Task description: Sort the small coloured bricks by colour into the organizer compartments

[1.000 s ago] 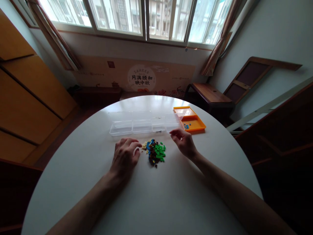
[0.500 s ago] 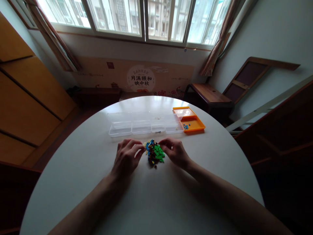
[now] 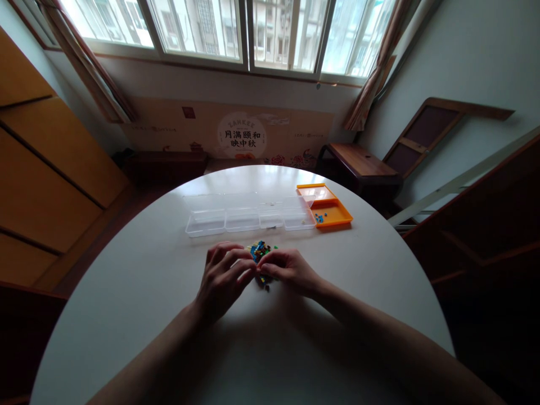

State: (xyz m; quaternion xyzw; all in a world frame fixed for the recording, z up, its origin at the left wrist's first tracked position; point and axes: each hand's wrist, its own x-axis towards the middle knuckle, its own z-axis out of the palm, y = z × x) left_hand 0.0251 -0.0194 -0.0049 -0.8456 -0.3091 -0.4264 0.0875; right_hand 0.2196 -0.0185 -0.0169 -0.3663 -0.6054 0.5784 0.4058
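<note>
A small pile of building bricks in blue, green, brown and yellow lies on the white round table. My left hand is at the pile's left side, fingers bent and thumb close to the fingertips. From the right, my right hand reaches over the pile and covers most of the green bricks, its thumb and forefinger pinched together. The fingertips of both hands meet or nearly meet at the pile. Whatever lies between them is too small and hidden to make out.
Behind the pile stands a clear plastic compartment box with its lid open. To its right is an orange tray holding several small blue pieces. A wooden chair stands beyond the table, below the window wall.
My right hand has moved left and over the green bricks, bringing its fingertips to those of my left hand. The left hand has shifted slightly to the right.
</note>
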